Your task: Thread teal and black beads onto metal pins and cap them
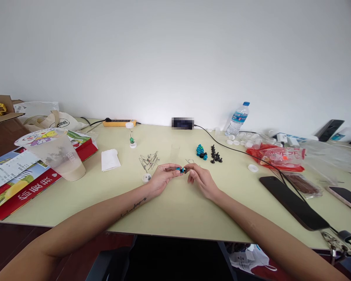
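Above the middle of the table, my left hand [163, 178] has its fingers closed around a small blue and black piece [181, 169]; a thin metal pin seems to lie along those fingers. My right hand [203, 181] pinches the black end of the same piece from the other side. Bent metal pins [149, 159] lie in a loose heap beyond my left hand, with a small white cap [146, 178] holding tiny parts beside the wrist. Past my right hand are a cluster of blue pieces [200, 150] and a group of black ones [215, 155]. A clear tube [175, 151] stands behind my hands.
At left are a plastic drink cup [62, 156], a red box [41, 191] and folded white paper [110, 160]. A small assembled piece [132, 139] stands farther back. A water bottle [238, 119], white caps [236, 143], red packaging [276, 158] and a black power bank-like slab [292, 203] occupy the right.
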